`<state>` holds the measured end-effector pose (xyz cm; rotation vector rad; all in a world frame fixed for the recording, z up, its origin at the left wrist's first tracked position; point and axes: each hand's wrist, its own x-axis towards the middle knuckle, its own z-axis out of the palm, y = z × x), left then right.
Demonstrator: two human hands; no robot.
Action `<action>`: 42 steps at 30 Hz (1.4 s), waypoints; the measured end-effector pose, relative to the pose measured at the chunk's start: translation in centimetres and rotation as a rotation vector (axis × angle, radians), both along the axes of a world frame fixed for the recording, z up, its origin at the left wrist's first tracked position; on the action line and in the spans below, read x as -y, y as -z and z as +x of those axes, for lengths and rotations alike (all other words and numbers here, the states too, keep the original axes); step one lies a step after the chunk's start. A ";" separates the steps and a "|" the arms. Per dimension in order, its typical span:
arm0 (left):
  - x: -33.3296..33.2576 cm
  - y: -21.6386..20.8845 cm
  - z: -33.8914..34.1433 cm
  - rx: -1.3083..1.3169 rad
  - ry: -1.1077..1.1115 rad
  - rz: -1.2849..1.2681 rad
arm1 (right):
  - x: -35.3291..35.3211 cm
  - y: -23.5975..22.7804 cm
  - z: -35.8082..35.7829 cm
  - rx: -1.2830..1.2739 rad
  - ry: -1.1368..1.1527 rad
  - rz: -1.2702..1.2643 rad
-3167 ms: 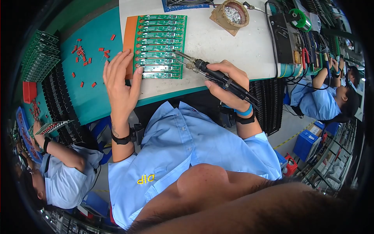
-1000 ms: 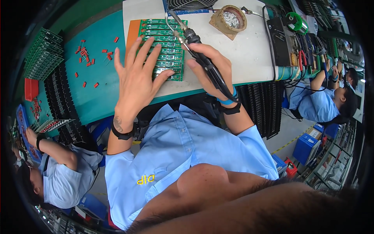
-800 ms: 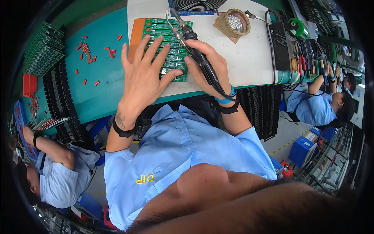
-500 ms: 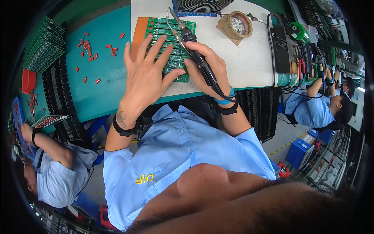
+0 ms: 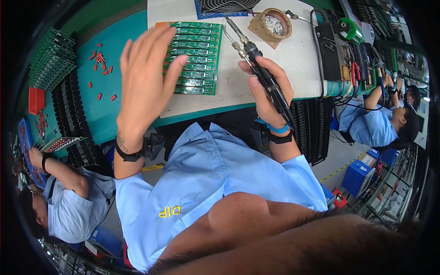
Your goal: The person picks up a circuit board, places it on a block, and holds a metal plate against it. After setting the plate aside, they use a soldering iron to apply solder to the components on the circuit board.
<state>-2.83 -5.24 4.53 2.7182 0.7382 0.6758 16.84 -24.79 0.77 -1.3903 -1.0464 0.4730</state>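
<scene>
A panel of green circuit boards (image 5: pixel 198 52) in long strips lies on the white work surface, with a bit of orange sheet (image 5: pixel 160 24) showing at its far left corner. My left hand (image 5: pixel 144 78) is open over the panel's left edge, fingers stretched out and thumb apart; whether it touches the boards I cannot tell. In my right hand (image 5: pixel 274 103) is a black soldering iron (image 5: pixel 262 71) with a thin metal feed tube along its front. Its tip points up and away, just right of the panel's far right corner.
A round brown pot (image 5: pixel 288 27) of silvery bits stands beyond the iron, beside a fan (image 5: pixel 229 4). Red components (image 5: pixel 100 59) lie scattered on the green mat at left. A green solder spool (image 5: pixel 350 31) and red-handled pliers (image 5: pixel 355 73) sit at right. Co-workers sit on both sides.
My left hand has slid left off the middle of the panel. My right hand has carried the soldering iron right, away from the boards. The panel now shows more fully.
</scene>
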 end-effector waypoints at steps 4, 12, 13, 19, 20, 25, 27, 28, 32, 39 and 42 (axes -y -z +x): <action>-2.4 0.0 1.2 -0.049 0.059 0.037 | 1.5 -1.0 0.0 0.043 -0.016 -0.030; -4.8 3.0 2.1 -0.144 0.194 -0.070 | 2.4 -1.6 1.5 0.265 -0.097 -0.069; -4.8 3.2 2.2 -0.109 0.191 -0.061 | 2.4 -1.5 1.4 0.264 -0.097 -0.074; -4.0 3.9 2.5 -0.068 0.137 -0.054 | 1.9 -1.1 1.3 0.211 -0.100 -0.115; -4.0 4.0 2.6 -0.048 0.137 -0.043 | 1.7 -1.0 1.3 0.212 -0.101 -0.113; -3.9 4.6 2.7 -0.021 0.135 -0.021 | 1.1 -0.6 1.7 0.275 -0.148 -0.089; -3.9 4.7 2.8 -0.026 0.136 -0.021 | 1.0 -0.5 1.7 0.280 -0.147 -0.092; -3.8 4.7 2.8 -0.024 0.136 -0.021 | 0.9 -0.5 1.7 0.283 -0.147 -0.094; -3.8 4.7 2.7 -0.022 0.137 -0.021 | 0.8 -0.4 1.7 0.278 -0.141 -0.105; -3.7 4.8 2.7 -0.017 0.137 -0.015 | 0.7 -0.5 1.7 0.276 -0.146 -0.119; -3.7 4.8 2.7 -0.012 0.137 -0.018 | 0.6 -0.5 1.7 0.278 -0.148 -0.117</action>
